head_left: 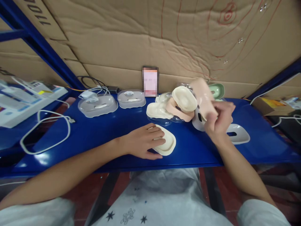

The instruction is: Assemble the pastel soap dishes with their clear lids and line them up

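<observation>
Left hand point(144, 141): laid flat, palm down, fingers spread, on cream oval tray point(167, 143); tray flat on blue table point(98, 135), near front edge, just left of centre; right half of tray visible beyond fingertips; no grip closed, hand open and pressing from above.

Right hand point(218, 117): raised above table, right of centre; fingers closed around lower end of pink tray point(203, 94); pink tray tilted nearly upright, blurred, upper end toward cardboard wall point(150, 37); exact finger placement not discernible.

Directly behind and beside right hand: white tray point(237, 133) flat on table, slot opening visible near its left end; white piece point(198, 121) partly hidden under hand.

Between both hands, further back: loose pile of trays point(174, 106); cream and pink shells overlapping, uppermost cream shell tilted; clear plastic part beneath pile; green tray point(217, 91) behind, against wall.

Left rear of table: two clear lids point(98, 105), side by side, domed, each with small handle on top; white charger and cable point(90, 92) just behind.

Left edge: white cable loop point(50, 131) hanging over table edge; stack of white boxes point(21, 100) on adjoining surface.

Centre rear: blurred upright phone point(150, 81) leaning on wall.

Blue shelf frame point(39, 44) slanting at upper left.
</observation>
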{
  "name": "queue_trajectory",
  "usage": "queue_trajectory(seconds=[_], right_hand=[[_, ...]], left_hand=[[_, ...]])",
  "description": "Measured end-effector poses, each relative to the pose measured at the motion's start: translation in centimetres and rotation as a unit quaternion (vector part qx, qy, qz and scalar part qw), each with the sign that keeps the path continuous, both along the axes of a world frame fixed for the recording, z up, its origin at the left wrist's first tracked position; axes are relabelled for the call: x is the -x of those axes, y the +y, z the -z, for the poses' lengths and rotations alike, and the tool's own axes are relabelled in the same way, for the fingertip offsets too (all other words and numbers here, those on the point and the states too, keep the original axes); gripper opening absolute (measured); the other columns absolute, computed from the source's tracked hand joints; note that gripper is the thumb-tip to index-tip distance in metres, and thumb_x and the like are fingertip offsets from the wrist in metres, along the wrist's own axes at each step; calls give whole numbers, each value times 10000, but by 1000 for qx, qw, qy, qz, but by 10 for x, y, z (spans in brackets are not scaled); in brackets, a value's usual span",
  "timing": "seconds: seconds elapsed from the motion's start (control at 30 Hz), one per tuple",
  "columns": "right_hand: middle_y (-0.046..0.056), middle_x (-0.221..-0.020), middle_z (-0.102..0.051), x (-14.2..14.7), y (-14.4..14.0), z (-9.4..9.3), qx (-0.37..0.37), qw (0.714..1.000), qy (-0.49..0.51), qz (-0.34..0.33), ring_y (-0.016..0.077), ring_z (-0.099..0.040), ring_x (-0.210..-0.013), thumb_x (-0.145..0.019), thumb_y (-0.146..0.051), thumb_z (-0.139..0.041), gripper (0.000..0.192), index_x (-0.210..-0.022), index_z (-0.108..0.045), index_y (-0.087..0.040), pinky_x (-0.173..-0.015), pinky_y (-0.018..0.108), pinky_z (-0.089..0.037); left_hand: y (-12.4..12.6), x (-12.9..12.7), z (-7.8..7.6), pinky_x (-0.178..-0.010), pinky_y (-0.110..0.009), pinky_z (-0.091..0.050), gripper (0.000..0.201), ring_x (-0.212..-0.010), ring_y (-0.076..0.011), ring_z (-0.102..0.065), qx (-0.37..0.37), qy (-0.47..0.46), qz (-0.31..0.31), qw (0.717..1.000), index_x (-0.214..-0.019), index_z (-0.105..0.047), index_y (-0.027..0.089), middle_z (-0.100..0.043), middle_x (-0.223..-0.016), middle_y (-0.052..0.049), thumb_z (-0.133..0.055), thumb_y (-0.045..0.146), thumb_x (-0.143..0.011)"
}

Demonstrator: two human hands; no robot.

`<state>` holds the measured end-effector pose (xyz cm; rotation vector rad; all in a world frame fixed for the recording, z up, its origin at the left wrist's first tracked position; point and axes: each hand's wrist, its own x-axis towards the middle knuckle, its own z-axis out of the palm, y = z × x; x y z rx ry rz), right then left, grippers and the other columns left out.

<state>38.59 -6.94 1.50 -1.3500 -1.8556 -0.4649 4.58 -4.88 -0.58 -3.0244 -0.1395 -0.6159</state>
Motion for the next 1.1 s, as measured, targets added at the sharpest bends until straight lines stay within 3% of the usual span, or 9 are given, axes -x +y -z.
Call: queue_trajectory(seconds=[0.17,0.33,0.47,0.57,0.67,0.77,0.83,0.97,1.1], right_hand=[[195,-1183,-724,-31,34,-12,-16,979,66,193,397,-619,-1084,-1093,-581,-342,508,-1232,-658,-209,-967,620,-424],[189,-1222,-739,-43,47,-3,56,976,39,207,400,-629,-1133,-1074,-531,-428,448,-1186,-705,-197,-988,615,-434],[214,-1512,-588,-33,39,-4,-6,989,26,145,413,-575,-1338,-1094,-515,-434,484,-1406,-635,-204,-1053,631,-436],[192,-1506,-592,-6,18,-8,-76,997,-35,-9,378,-569,-1390,-1110,-498,-434,488,-1487,-581,-227,-1088,577,-451],[149,-1433,-673,35,-11,-9,-43,965,-154,-210,333,-630,-1319,-1086,-567,-520,549,-1542,-539,-261,-1077,505,-476],[110,-1327,-758,67,-32,-6,-3,923,-219,-316,262,-680,-1250,-1098,-540,-544,491,-1471,-601,-225,-1064,440,-489],[54,-1226,-800,74,-36,-4,-14,917,-214,-336,204,-727,-1139,-1133,-363,-499,300,-1343,-677,-245,-1017,398,-506],[10,-1125,-816,56,-24,-5,-53,938,-170,-297,179,-754,-1015,-1083,-170,-496,303,-1298,-685,-269,-946,366,-528],[69,-1231,-788,20,5,-18,-124,973,-82,-178,267,-734,-1140,-1024,-115,-540,392,-1377,-647,-248,-1025,475,-480]], left_hand=[[2,0,3,-1051,-437,-520,407,-1168,-311,-684,57,47,-14,997,-1194,-713,192,-708,-1249,-148,-746,525,-962],[1,3,5,-1097,-419,-495,371,-1221,-295,-693,68,45,-16,997,-1308,-708,213,-733,-1306,-132,-720,445,-1018],[2,2,3,-1088,-415,-501,368,-1215,-282,-701,97,16,-18,995,-1303,-704,216,-745,-1299,-128,-690,480,-1048],[2,3,-5,-1106,-432,-498,456,-1250,-285,-689,184,-43,-51,981,-1334,-669,240,-731,-1335,-121,-721,560,-1012],[0,3,-13,-1078,-434,-526,566,-1234,-279,-690,288,-101,-78,949,-1343,-631,258,-727,-1328,-110,-758,645,-951],[-3,2,-16,-1006,-416,-559,590,-1127,-262,-714,335,-140,-65,929,-1227,-637,243,-745,-1222,-92,-775,712,-898],[-4,1,-15,-1019,-424,-555,564,-1122,-261,-713,321,-151,-55,933,-1233,-632,245,-746,-1208,-90,-763,695,-919],[3,8,-20,-1155,-485,-492,504,-1347,-292,-627,227,-179,-61,955,-1468,-537,291,-671,-1425,-131,-653,548,-1050],[35,30,-34,-1240,-542,-381,472,-1460,-325,-538,94,-204,-249,942,-1493,-534,299,-588,-1546,-126,-579,505,-1071]])
